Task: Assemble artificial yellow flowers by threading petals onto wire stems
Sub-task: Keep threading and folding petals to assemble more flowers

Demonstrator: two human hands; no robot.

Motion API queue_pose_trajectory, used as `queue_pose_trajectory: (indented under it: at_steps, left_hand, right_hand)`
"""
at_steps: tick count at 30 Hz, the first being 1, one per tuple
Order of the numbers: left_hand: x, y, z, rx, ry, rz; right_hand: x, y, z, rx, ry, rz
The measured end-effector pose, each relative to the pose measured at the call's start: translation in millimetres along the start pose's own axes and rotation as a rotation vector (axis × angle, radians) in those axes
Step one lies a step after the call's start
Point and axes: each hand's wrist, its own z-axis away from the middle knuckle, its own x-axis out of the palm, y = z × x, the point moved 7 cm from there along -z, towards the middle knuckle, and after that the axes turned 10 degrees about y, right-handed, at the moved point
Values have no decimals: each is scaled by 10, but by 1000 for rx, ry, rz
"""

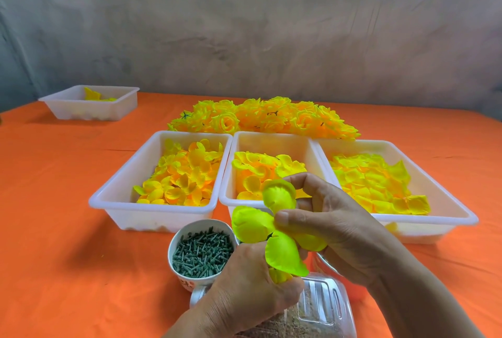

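A yellow-green petal piece [254, 225] with several lobes is held low in the middle, above the table's front. My left hand [244, 294] grips it from below, fingers curled round the base, where a dark bit shows. My right hand [326, 218] pinches the petals from the right, thumb on the centre. Any wire stem is hidden by the hands. Behind stand three white trays of loose yellow petals: left [108, 202], middle [271, 138], right [459, 210]. A white cup [187, 280] of dark green stem pieces sits just left of my hands.
A heap of finished yellow flowers [263, 117] lies behind the trays. A fourth white tray [70, 109] with a few petals stands at the far left. A clear plastic container [326, 308] lies under my hands. An orange cloth [68, 256] covers the table.
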Motion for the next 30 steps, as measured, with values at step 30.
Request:
queue_pose_trajectory:
  at_steps: [30]
  left_hand:
    - [-13, 101, 167, -369, -214, 521]
  right_hand:
    - [8, -13, 59, -97, -1, 186]
